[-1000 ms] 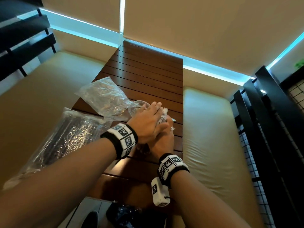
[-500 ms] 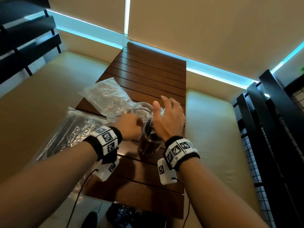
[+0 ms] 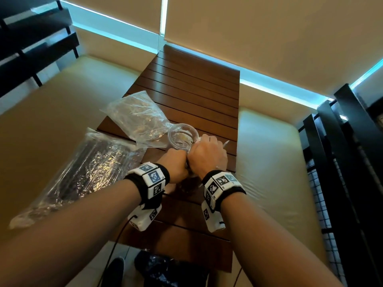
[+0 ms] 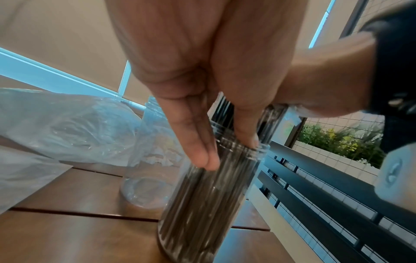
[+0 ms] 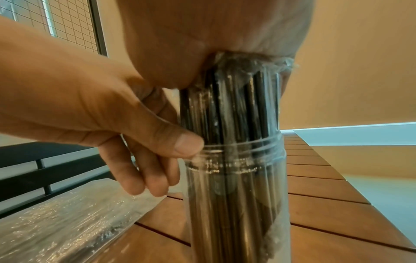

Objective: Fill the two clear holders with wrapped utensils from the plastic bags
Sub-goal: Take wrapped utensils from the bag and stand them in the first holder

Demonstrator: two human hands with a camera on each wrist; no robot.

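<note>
A clear holder [image 5: 236,204] stands on the slatted wooden table [image 3: 196,90], packed with dark wrapped utensils [image 5: 231,106] that stick out above its rim. My left hand [image 3: 178,166] grips the holder's threaded neck, thumb on one side and fingers [image 4: 202,154] on the other. On top of the bundle sits my right hand [image 3: 207,156], palm down and curled over the utensil ends. Just behind the hands stands the second clear holder [image 3: 182,136], empty. A plastic bag of dark utensils [image 3: 83,168] lies at the left; another bag [image 3: 134,119] lies behind it.
Beige cushioned benches flank the table on the left [image 3: 62,121] and right [image 3: 269,162]. A black railing [image 3: 342,162] runs along the far right. On the floor below the table's near edge lies a dark crumpled bag [image 3: 165,270].
One second ago my left hand lay over the right on the bundle. Then the left dropped to the holder's neck and the right lifted open. Now the right is back down on the utensil tops.
</note>
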